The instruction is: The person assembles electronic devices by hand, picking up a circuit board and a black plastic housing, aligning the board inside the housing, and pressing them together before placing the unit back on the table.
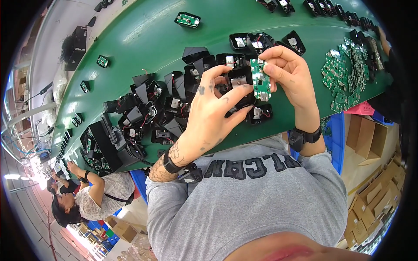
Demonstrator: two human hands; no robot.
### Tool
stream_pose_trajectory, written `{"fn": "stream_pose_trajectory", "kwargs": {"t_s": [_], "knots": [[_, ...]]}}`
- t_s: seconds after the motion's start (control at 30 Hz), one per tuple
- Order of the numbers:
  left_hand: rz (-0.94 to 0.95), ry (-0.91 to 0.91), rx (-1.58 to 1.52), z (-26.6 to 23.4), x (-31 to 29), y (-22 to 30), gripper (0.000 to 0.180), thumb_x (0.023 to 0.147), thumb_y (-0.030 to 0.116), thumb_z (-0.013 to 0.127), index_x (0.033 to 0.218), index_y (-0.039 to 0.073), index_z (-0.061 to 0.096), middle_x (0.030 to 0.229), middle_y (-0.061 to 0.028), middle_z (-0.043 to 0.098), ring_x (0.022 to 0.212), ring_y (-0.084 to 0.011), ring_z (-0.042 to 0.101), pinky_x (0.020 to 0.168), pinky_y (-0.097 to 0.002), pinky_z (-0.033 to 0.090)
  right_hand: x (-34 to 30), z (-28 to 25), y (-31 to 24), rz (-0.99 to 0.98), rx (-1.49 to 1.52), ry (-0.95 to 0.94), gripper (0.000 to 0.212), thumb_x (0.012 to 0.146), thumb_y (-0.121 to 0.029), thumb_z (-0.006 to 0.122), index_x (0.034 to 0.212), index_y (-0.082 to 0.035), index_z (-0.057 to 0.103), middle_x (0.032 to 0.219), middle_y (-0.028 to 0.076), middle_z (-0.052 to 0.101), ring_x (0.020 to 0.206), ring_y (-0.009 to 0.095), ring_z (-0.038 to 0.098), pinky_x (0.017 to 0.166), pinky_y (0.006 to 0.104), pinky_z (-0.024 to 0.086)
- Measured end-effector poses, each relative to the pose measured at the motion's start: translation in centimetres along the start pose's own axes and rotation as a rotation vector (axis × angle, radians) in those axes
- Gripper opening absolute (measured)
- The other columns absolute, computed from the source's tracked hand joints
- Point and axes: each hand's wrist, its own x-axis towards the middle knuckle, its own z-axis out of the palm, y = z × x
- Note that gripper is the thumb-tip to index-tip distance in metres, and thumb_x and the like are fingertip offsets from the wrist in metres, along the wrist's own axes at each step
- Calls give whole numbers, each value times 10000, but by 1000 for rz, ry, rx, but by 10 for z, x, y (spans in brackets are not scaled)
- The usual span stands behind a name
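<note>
Fingers (237,94) of L hand (205,106) curved round blk housing (245,75), couldn't tell if gripping; green PCB (261,85) hung over bench (152,52), in from near edge, pinched by R hand (294,82). Edge-only hold prob. best.

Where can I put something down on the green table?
There's bare green table between the lone case holding a board near the top and the jumble of black cases. A smaller patch lies between the right hand and the heap of loose boards. Under the left hand it's crowded.
</note>
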Motion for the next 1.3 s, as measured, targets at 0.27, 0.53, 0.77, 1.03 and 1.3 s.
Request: {"fn": "stream_pose_trajectory", "kwargs": {"t_s": [0.27,0.53,0.77,1.03,1.3], "knots": [[28,54,-20,4,1,-2,437,662,113,809,1074,182,680,1262,-134,436,977,-271,581,726,-344,520,-2,-1,1,11,39,43,223,887,-81,639,1077,24,585,787,45,647,561,50,557,467,174,425],[7,18,-16,4,0,-2,435,679,138,822,1090,163,681,1292,-153,420,999,-328,597,795,-388,548,-8,-4,2,10,100,-20,211,884,-58,642,1076,27,614,802,60,665,561,75,581,489,205,465],[28,18,40,4,0,0,423,678,140,822,1076,159,683,1288,-148,426,992,-319,598,781,-375,549,-7,1,1,-30,78,19,223,882,-70,637,1077,29,588,808,58,662,562,51,560,464,172,428],[11,14,23,6,-2,0,410,673,131,824,1058,128,682,1281,-147,426,989,-305,603,778,-370,550,-7,0,3,20,14,-30,214,884,-62,633,1074,30,598,810,57,665,560,56,566,467,183,436],[33,20,22,8,-5,-1,420,667,109,820,1061,109,673,1289,-150,426,1010,-303,602,774,-365,552,-9,5,-5,82,-66,-72,210,874,-38,643,1066,36,604,817,59,666,576,67,580,496,194,455]]}}
